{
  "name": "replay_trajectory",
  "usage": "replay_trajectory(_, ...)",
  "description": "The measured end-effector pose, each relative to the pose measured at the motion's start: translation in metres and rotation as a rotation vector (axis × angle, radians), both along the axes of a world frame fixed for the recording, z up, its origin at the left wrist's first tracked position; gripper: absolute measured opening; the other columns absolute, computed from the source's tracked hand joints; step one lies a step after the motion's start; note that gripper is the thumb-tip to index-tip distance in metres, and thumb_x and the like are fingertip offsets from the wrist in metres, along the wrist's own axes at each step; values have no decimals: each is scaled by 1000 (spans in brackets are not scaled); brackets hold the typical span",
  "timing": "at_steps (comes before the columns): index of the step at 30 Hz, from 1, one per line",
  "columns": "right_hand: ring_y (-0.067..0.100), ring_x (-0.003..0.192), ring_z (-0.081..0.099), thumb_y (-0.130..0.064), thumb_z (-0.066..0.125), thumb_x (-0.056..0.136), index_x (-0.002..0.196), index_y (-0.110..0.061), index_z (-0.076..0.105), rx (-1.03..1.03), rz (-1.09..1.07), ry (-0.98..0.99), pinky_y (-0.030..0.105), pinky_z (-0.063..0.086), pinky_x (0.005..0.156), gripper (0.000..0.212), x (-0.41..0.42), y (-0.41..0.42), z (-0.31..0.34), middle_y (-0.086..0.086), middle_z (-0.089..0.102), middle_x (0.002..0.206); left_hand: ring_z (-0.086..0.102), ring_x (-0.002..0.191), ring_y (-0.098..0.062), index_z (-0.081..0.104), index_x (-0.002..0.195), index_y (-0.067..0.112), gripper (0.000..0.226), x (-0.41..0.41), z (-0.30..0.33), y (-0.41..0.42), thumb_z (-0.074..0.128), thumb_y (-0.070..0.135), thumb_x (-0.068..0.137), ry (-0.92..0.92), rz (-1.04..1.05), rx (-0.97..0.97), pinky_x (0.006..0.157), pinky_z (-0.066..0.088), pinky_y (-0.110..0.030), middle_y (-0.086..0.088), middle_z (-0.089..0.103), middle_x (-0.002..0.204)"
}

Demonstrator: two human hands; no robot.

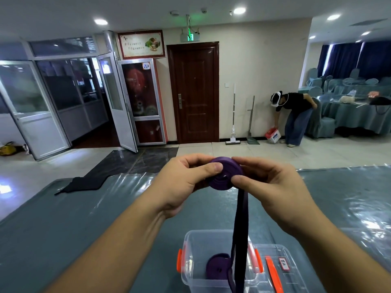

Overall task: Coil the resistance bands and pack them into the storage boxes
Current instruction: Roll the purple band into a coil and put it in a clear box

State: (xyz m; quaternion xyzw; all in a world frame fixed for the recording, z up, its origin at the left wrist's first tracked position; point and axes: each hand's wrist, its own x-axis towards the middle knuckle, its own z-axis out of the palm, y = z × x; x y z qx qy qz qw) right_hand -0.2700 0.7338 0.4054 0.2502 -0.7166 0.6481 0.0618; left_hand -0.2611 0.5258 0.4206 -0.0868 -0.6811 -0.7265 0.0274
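Observation:
A purple resistance band (224, 176) is partly rolled into a flat coil that I hold up above the table. My left hand (186, 182) pinches the coil from the left, thumb on its face. My right hand (273, 187) grips it from the right. The band's loose tail (240, 233) hangs straight down in front of a clear storage box (190, 269) with orange latches. Inside that box lies another coiled purple band (218, 266).
The box's clear lid (277, 269) with an orange latch and a label lies to its right on the teal, plastic-covered table (84, 229). A black cloth (84, 183) drapes the table's far left edge. A person (294, 117) bends over by the far wall.

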Motion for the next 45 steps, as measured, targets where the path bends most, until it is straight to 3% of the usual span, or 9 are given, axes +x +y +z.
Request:
replay_trajectory(4,10,99,76,1,77,84,113,-22,75,124,58,-39,24,58,94,37,0,3,5,-7,81,103,75,94,-27,75,108,7,24,3,0,-6,79,14,85,-13,-32,-234,89,62,-39,-19,77,103)
replay_trajectory(7,9,95,77,-1,77,85,109,-28,73,238,86,-15,21,59,90,36,1,4,13,-10,81,99,76,92,-22,79,104,13,20,5,4,-8,82,17,84,43,-22,-373,81,60,-30,-11,79,97)
replay_trajectory(14,13,103,76,-10,79,81,118,-22,73,0,-18,42,27,60,92,39,7,-4,1,-6,80,106,73,83,-16,79,98,11,30,10,5,-2,79,23,71,5,15,-22,75,58,-23,-9,78,92)
replay_trajectory(20,8,96,77,-3,78,83,107,-26,75,143,44,35,24,59,93,34,8,4,13,-10,81,98,76,96,-20,80,107,20,24,13,11,-8,83,22,83,93,9,-446,91,61,-36,-3,80,99)
replay_trajectory(27,23,105,76,-15,74,77,125,-13,70,-138,52,16,35,60,93,48,10,1,5,5,80,109,75,88,-19,80,102,14,31,18,5,9,80,24,73,99,38,-10,80,58,-28,-11,80,98)
replay_trajectory(32,15,100,77,-5,77,83,121,-14,72,38,47,10,35,59,96,39,12,7,10,-1,81,104,76,93,-20,80,108,15,26,22,9,2,84,16,82,115,28,-372,85,62,-31,-5,80,97)
replay_trajectory(36,21,101,77,-17,79,76,122,-17,71,-71,11,38,42,59,96,47,16,4,10,2,81,104,77,85,-16,80,100,14,22,29,13,8,83,12,78,120,52,-191,78,61,-26,-8,80,92)
replay_trajectory(39,24,108,75,-5,76,81,125,-13,70,-142,34,20,44,56,99,45,18,1,2,5,79,111,76,84,-19,80,95,13,26,32,7,11,82,20,70,88,52,-51,79,61,-28,-11,80,91)
replay_trajectory(45,12,103,76,-2,77,85,119,-21,73,163,89,-13,37,59,98,40,20,13,10,-6,80,107,76,92,-21,79,106,10,23,34,6,2,82,15,83,65,16,-284,82,61,-29,-10,80,98)
